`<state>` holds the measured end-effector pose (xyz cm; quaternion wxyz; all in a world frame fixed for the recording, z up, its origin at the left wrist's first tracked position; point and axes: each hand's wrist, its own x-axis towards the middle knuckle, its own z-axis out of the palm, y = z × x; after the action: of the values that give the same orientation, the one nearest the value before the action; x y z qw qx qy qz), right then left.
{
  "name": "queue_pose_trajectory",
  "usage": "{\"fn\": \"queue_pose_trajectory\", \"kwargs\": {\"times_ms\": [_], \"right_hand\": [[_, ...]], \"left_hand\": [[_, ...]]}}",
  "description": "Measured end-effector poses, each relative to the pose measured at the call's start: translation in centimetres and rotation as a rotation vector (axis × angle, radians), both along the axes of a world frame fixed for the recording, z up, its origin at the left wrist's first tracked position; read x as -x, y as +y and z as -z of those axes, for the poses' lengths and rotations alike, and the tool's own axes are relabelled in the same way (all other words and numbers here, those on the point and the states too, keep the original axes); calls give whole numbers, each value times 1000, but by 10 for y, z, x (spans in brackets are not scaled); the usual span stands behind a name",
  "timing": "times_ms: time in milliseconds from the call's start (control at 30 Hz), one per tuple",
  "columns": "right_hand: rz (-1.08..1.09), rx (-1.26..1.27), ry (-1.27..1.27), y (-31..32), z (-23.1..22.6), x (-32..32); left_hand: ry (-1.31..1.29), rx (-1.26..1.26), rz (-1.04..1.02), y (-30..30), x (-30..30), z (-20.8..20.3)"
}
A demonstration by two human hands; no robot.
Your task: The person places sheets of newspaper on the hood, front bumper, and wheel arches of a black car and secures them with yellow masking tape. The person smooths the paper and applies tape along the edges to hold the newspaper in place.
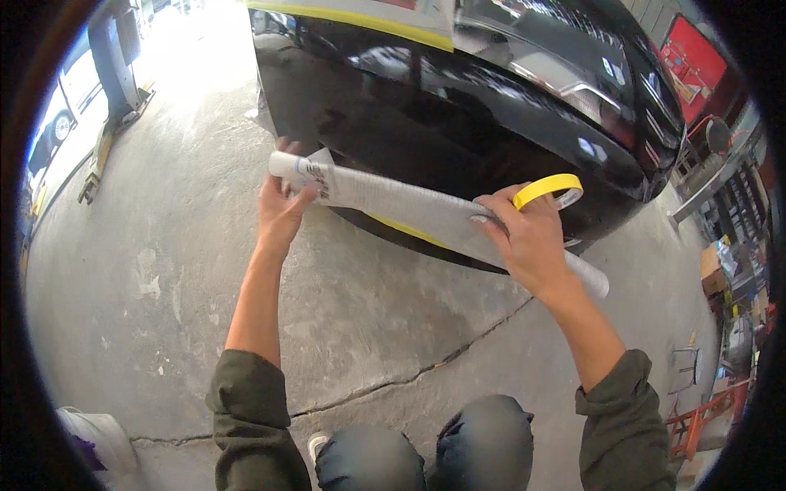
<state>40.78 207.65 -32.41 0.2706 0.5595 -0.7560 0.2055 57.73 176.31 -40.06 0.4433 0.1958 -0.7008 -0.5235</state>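
Note:
A long roll of whitish masking sheet [409,200] slants across in front of me, its right end lower and nearer. My left hand [284,195] grips the roll near its left end, thumb on top, by a printed patch. Further along, my right hand [528,233] is closed around the roll, and a yellow roll of tape [547,186] hangs on that hand by the fingers. Behind the roll is the glossy black car bumper [409,114]. A strip of yellow tape [405,231] shows below the roll, along the bumper's lower edge.
Yellow tape [368,26] edges sheeting higher on the car. A crack runs across the concrete floor [205,327]. At the left stand a lift post [115,65] and a pale bucket-like container [102,438]. Cluttered shelves [741,303] and a red metal frame [708,417] line the right.

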Motion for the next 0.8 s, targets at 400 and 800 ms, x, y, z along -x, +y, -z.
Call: {"fn": "queue_pose_trajectory", "kwargs": {"times_ms": [400,800], "right_hand": [[337,-263,-465,-14,9,-16],[140,-165,202,-60,41,-35]], "left_hand": [[-314,-237,45,-10,5,-22],[-441,-124,-83,-12,39,-30]]}}
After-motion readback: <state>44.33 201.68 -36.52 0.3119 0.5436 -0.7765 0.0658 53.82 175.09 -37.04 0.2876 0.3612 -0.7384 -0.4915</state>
